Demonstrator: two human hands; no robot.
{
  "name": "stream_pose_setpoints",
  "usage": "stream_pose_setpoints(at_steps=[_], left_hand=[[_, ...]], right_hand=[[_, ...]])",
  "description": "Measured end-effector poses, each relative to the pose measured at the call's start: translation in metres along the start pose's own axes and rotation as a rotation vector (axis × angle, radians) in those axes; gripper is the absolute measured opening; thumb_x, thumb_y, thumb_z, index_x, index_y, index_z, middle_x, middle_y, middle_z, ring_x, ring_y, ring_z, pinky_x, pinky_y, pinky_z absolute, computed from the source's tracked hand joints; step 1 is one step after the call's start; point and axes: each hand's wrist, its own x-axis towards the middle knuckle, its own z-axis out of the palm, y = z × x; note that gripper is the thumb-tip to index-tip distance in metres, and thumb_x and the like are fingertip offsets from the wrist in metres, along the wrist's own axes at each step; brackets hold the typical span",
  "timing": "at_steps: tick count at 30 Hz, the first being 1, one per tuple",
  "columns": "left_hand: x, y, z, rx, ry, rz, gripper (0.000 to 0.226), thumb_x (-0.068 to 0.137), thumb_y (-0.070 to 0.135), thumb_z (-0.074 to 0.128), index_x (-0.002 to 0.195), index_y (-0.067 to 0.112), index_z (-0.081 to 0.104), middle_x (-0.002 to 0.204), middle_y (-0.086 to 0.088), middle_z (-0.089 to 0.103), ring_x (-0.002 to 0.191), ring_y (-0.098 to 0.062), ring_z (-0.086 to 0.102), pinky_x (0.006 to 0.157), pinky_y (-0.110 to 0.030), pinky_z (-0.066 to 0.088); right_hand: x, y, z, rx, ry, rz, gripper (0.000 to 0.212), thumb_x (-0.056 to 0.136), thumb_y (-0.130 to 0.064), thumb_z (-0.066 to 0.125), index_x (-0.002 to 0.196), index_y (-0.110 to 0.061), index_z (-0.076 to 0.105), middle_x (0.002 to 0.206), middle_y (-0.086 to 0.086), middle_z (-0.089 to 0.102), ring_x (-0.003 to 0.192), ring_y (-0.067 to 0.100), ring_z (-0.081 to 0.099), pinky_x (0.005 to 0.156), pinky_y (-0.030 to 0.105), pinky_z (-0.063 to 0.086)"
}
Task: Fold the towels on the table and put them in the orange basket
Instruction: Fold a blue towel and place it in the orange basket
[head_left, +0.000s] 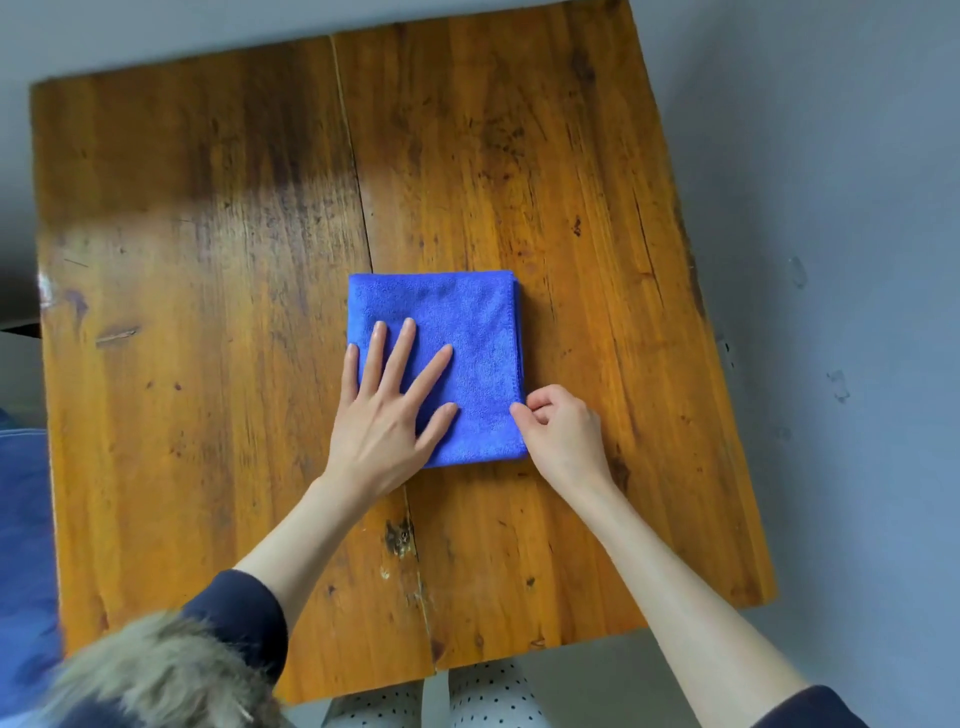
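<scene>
Two hands are working on one blue towel (457, 332), which is lying folded into a near-square on the middle of the wooden table (208, 260). The right hand (563, 428) is curling its fingers at the towel's right edge near the near corner, thumb and forefinger seeming to be pinching the layered hem there, though the contact itself is too small to be sure of. The left hand (389, 410) is lying flat with fingers straight and spread, palm pressing down on the towel's near-left part, its little finger reaching just past the left edge. Both forearms are reaching in bare from the near side, dark sleeves (244, 618) pushed up toward the elbows. A fur trim (156, 675) is filling the near-left corner, and dotted fabric (483, 696) is showing below the table's near edge. Something blue (23, 519) is sitting beside the table's left side, and grey floor (831, 208) is surrounding the rest.
</scene>
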Motion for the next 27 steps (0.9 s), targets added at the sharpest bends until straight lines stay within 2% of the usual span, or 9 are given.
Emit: stream_pose_setpoints(at_steps=[3,6,9,12,17,21,27], left_hand=[[0.002,0.003,0.005,0.027,-0.001,-0.014,0.060,0.092,0.056,0.026,0.146,0.031,0.027,0.156,-0.010,0.017,0.144,-0.033,0.007,0.116,-0.052,0.006],[0.002,0.003,0.004,0.022,0.019,-0.010,0.058,0.093,0.053,0.026,0.146,0.030,0.027,0.156,-0.010,0.018,0.144,-0.034,0.010,0.116,-0.052,0.006],[0.005,0.001,-0.001,-0.004,0.060,-0.001,0.052,0.096,0.041,0.027,0.145,0.025,0.032,0.154,-0.012,0.023,0.143,-0.035,0.016,0.114,-0.054,0.010],[0.018,-0.002,-0.005,-0.011,0.105,0.003,0.048,0.096,0.029,0.029,0.142,0.019,0.039,0.152,-0.014,0.029,0.140,-0.037,0.023,0.111,-0.056,0.019],[0.045,-0.015,-0.008,-0.051,0.138,-0.010,0.052,0.095,0.037,0.031,0.143,0.019,0.036,0.154,-0.012,0.023,0.144,-0.032,0.016,0.116,-0.049,0.015],[0.045,-0.022,0.001,-0.077,0.160,-0.031,0.055,0.094,0.045,0.031,0.146,0.025,0.030,0.157,-0.009,0.014,0.145,-0.028,0.005,0.118,-0.044,0.007],[0.047,-0.022,0.006,-0.047,0.150,-0.019,0.056,0.095,0.046,0.030,0.146,0.024,0.029,0.157,-0.011,0.014,0.145,-0.030,0.006,0.117,-0.047,0.009]], right_hand=[[-0.002,-0.001,0.005,-0.145,-0.013,0.004,0.019,0.094,-0.033,0.050,0.103,-0.016,0.054,0.098,0.005,0.068,0.094,0.028,0.059,0.076,0.036,0.047],[-0.012,-0.008,0.012,-0.346,0.205,-0.191,0.027,0.094,-0.029,0.050,0.116,-0.014,0.051,0.108,0.007,0.063,0.100,0.029,0.056,0.075,0.037,0.041],[-0.009,-0.023,0.025,-0.443,0.358,-0.445,0.043,0.091,-0.020,0.053,0.132,-0.007,0.049,0.132,0.014,0.053,0.123,0.033,0.048,0.092,0.044,0.043],[0.010,-0.035,0.039,-0.560,0.286,-0.592,0.049,0.093,-0.018,0.047,0.140,-0.005,0.039,0.148,0.015,0.036,0.139,0.031,0.029,0.111,0.049,0.028],[0.050,-0.029,0.044,-0.581,0.149,-0.532,0.056,0.098,-0.034,0.034,0.148,-0.013,0.020,0.156,0.011,0.013,0.145,0.022,0.005,0.118,0.046,0.008],[0.056,-0.017,0.044,-0.491,0.149,-0.553,0.057,0.096,-0.038,0.033,0.148,-0.018,0.019,0.157,0.008,0.011,0.145,0.018,0.000,0.119,0.043,0.007],[0.059,-0.016,0.046,-0.489,0.162,-0.553,0.057,0.097,-0.039,0.032,0.148,-0.019,0.020,0.157,0.009,0.011,0.145,0.019,0.000,0.119,0.042,0.007]])
